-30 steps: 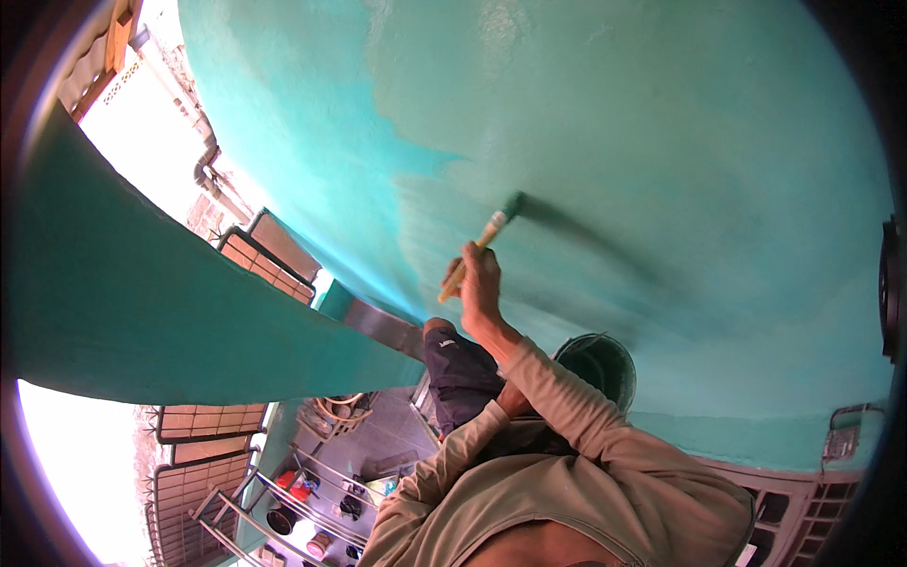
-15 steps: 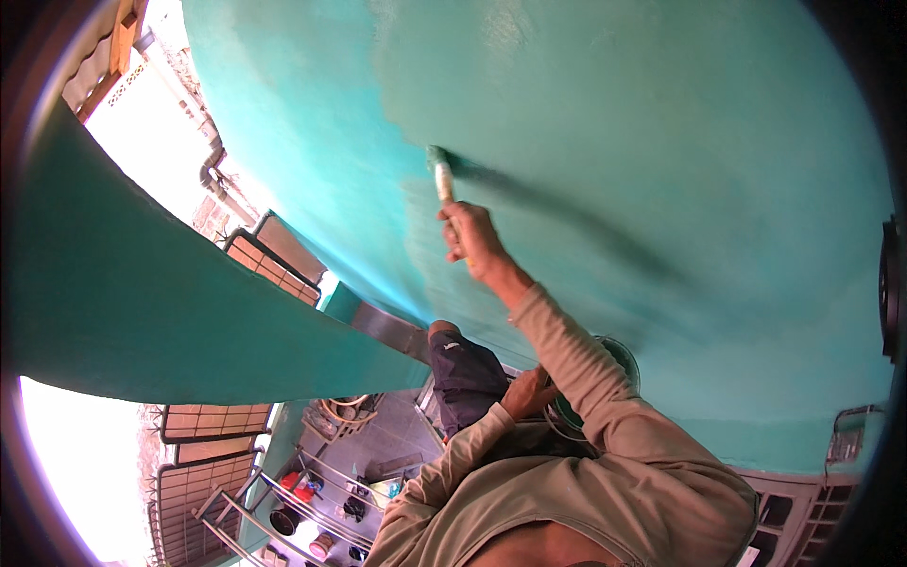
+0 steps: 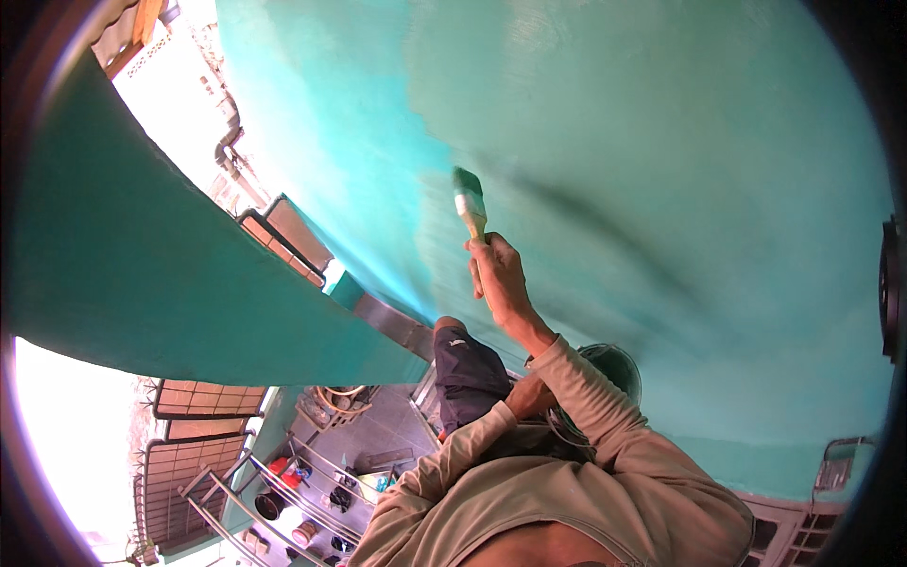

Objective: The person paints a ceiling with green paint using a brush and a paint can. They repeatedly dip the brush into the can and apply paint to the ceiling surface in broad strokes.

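My right hand (image 3: 499, 276) is closed round the wooden handle of a paintbrush (image 3: 470, 203), its dark green bristles pointing up. The brush is in front of a large wall (image 3: 605, 123), and its shadow falls on the wall to the right, apart from the bristles. Bright turquoise meets a duller green along an uneven line left of the brush. Low by my body, my left hand (image 3: 532, 395) is closed at the side of a bucket (image 3: 619, 367) with green inside. My right sleeve covers part of the bucket and most of the left fingers.
Metal rails of a ladder-like frame (image 3: 274, 487) stand at lower left. On the tiled floor (image 3: 378, 425) below are a coiled hose (image 3: 342, 402), a red item (image 3: 283, 470) and small containers. A curved green wall edge (image 3: 189, 293) runs along the left. A dark round object (image 3: 888, 288) is at far right.
My right hand has moved down and slightly right with the paintbrush. The bristles now show more fully and stand apart from their shadow. The left hand stays by the bucket; the view has shifted slightly.
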A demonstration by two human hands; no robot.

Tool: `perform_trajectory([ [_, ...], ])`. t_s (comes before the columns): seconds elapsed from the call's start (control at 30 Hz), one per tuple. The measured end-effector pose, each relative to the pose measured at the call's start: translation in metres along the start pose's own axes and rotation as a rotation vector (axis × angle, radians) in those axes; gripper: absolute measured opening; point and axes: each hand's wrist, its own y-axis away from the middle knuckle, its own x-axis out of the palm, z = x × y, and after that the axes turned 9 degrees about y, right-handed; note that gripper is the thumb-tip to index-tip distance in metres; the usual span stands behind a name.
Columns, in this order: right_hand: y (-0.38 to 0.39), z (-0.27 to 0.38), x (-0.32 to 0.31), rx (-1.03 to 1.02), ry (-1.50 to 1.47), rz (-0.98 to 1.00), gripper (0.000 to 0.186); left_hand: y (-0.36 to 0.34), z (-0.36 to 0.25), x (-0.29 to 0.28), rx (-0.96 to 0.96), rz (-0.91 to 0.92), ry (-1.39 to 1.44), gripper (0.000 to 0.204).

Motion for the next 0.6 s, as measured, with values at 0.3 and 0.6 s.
perform_trajectory([
  [0.3, -0.055, 0.006, 0.007, 0.153, 0.036, 0.254, 0.036, -0.003, 0.008, 0.004, -0.145, -0.025, 0.005, 0.059],
  [0.6, -0.108, 0.017, 0.007, 0.227, -0.223, 0.205, 0.025, -0.008, -0.029, -0.009, -0.315, 0.022, -0.034, 0.058],
])
